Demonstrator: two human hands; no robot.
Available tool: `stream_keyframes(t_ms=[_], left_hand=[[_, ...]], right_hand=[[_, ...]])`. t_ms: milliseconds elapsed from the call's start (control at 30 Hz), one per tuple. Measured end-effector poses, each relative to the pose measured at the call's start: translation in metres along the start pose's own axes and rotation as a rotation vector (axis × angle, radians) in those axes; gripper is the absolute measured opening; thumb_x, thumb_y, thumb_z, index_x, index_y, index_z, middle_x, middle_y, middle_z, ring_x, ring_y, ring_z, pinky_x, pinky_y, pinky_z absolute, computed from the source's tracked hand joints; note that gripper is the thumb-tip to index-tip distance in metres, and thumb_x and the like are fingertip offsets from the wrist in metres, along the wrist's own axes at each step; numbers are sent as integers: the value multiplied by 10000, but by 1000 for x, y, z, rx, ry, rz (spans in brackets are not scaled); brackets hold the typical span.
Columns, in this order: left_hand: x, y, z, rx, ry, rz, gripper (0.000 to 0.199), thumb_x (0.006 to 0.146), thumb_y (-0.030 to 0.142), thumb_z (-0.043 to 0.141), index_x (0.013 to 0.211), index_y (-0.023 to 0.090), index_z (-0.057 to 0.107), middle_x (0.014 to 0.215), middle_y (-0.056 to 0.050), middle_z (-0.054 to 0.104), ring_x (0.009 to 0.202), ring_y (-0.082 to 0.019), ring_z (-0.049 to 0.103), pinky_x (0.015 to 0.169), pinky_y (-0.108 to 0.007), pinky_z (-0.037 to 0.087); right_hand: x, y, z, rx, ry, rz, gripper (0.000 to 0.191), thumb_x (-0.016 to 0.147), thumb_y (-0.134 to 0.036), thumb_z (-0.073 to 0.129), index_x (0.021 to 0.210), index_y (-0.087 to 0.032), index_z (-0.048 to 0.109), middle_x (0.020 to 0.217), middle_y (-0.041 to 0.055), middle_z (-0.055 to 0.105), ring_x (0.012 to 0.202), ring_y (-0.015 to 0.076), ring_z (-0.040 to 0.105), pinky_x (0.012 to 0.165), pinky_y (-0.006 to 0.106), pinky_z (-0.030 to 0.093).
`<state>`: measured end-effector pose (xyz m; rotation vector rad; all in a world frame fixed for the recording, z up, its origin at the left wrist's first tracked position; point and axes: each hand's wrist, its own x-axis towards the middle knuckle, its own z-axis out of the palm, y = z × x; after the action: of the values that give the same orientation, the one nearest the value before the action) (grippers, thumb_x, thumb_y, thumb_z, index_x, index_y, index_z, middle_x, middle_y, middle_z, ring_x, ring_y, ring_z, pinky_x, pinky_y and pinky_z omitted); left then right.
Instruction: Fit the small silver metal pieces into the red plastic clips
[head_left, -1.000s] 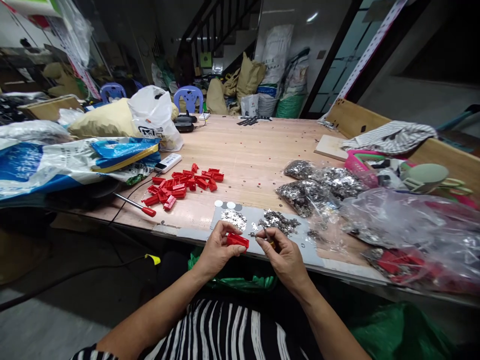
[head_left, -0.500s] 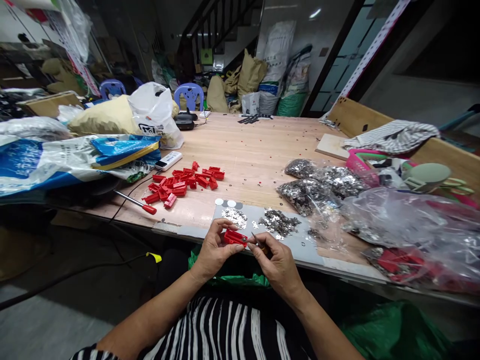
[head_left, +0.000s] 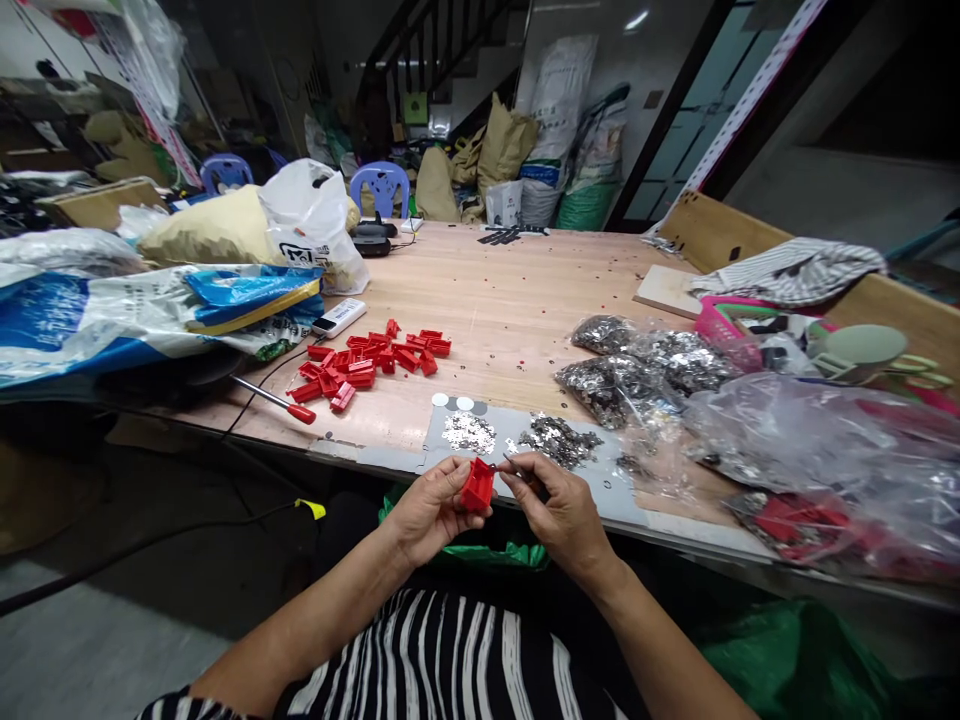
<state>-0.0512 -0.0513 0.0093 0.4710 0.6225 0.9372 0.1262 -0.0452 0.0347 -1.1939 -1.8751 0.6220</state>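
Note:
Over the table's front edge, my left hand (head_left: pixel 433 508) is closed around a red plastic housing (head_left: pixel 478 486), its hollow side partly showing. My right hand (head_left: pixel 559 505) grips a thin pointed hand tool (head_left: pixel 529 478) with a dark shaft; its exact kind is hard to make out. The tool's tip is close to the upper right of the red housing, and whether they touch cannot be seen. Just beyond both hands, a pile of shiny flat metal pieces (head_left: pixel 469 432) and a pile of darker metal pieces (head_left: pixel 561 441) lie on a grey sheet (head_left: pixel 435 440).
Several red housings (head_left: pixel 360 365) are heaped at left, near a red-handled rod (head_left: pixel 300 412). Plastic bags of metal parts (head_left: pixel 611 385) and a pink basket (head_left: pixel 709 318) crowd the right side. Large sacks (head_left: pixel 150 310) cover the far left. A green bag (head_left: pixel 495 555) hangs below the edge.
My left hand has turned the red housing from lying lengthwise to a steeper tilt, with its hollow side showing more. My right hand and the tool have shifted slightly.

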Motion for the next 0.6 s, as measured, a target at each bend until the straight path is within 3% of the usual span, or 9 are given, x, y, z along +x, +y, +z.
stream_keyframes(t_ms=[333,600], left_hand=[[1,0,-1,32,24,-93,290,781,383,687,853,130,566,680,-49,650,514,-98,608,461,-159,482],[1,-5,-2,53,-5,-125,299,730,359,736,806,135,553,646,-13,612,482,-95,591,423,-162,451]], right_hand=[[7,0,-10,-13,-204,-178,113,889,-220,525,880,-223,638,808,52,670,743,173,609,680,301,489],[9,-1,-14,-50,-326,-159,147,873,-209,536,915,-225,676,836,55,682,762,173,610,692,300,481]])
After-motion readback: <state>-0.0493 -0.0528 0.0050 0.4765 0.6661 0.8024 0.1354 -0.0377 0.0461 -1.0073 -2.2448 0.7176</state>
